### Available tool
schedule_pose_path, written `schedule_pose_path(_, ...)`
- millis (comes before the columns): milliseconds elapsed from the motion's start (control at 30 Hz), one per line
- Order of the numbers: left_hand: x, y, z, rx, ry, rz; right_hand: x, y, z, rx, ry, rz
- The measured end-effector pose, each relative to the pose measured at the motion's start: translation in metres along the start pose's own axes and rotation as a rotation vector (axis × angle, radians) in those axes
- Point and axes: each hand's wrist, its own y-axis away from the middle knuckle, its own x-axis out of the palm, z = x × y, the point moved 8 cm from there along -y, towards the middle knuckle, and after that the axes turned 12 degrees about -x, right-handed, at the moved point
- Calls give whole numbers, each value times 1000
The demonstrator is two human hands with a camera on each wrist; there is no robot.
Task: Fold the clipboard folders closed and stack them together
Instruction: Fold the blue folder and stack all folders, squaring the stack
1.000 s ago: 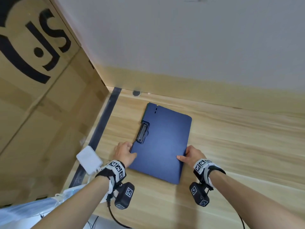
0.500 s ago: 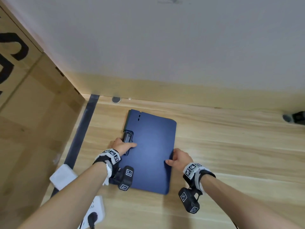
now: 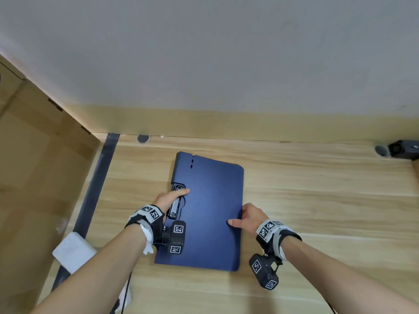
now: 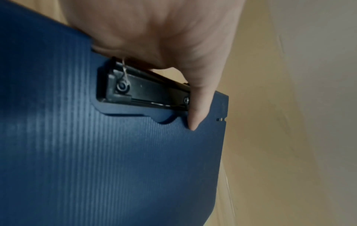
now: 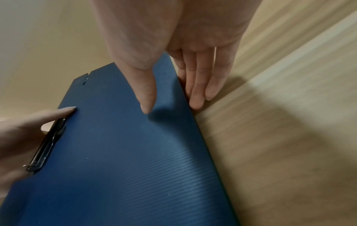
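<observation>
A dark blue clipboard folder lies closed and flat on the wooden table, with its black metal clip on the left edge. My left hand grips that edge at the clip: the thumb lies across the clip onto the cover, and the fingers are hidden beyond the edge. My right hand pinches the right edge, thumb on the cover, fingers against the side down at the tabletop. I cannot tell whether another folder lies underneath.
A cardboard box stands along the left. A black strip runs down the table's left side, with a white block on it. A black device sits at the far right by the wall. A grey cap lies behind the folder.
My left hand slid up the left edge from the lower corner to the clip and laid its thumb over it. The folder now lies straighter. The right hand stays on the right edge.
</observation>
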Motion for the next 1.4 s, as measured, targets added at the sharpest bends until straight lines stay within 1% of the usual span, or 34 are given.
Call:
schedule_pose_path(100, 14, -15, 2, 57, -2, -9, -6, 9, -20, 30, -91, -10)
schedule_pose_path(167, 25, -13, -1, 117, -1, -24, -8, 13, -37, 43, -124, -7)
schedule_pose_path(267, 47, 11, -7, 173, 31, -2, -5, 7, -78, 39, -217, 8)
schedule_pose_path(367, 71, 28, -11, 235, 56, 62, -29, 28, -81, 38, -312, -70)
schedule_pose_path(467, 97, 60, -16, 276, 57, 136, -50, 47, -83, 19, -400, -106)
schedule_pose_path(533, 114, 76, -19, 305, 42, 185, -66, 57, -86, 25, -527, -153)
schedule_pose_path(600, 124, 93, -24, 333, 35, 202, -83, 73, -81, 31, -627, -166)
schedule_pose_path(667, 130, 105, -31, 359, 47, 228, -106, 88, -74, -11, -599, -186)
schedule_pose_path(733, 135, 119, -42, 393, 48, 250, -133, 101, -71, -93, -511, -236)
schedule_pose_path(800, 142, 134, -55, 450, -12, 258, -160, 111, -68, -133, -440, -297)
schedule_pose_path(933, 161, 175, -82, 616, -165, 224, -211, 131, -69, -147, -342, -455)
schedule_pose_path(1033, 174, 198, -89, 697, -254, 214, -237, 151, -73, -141, -262, -531)
schedule_pose_path(1133, 184, 200, -83, 757, -342, 163, -243, 165, -77, -156, -214, -535)
schedule_pose_path(1233, 193, 194, -64, 762, -383, 127, -231, 169, -88, -151, -225, -519)
schedule_pose_path(1400, 201, 193, -48, 762, -394, 155, -218, 174, -97, -138, -297, -556)
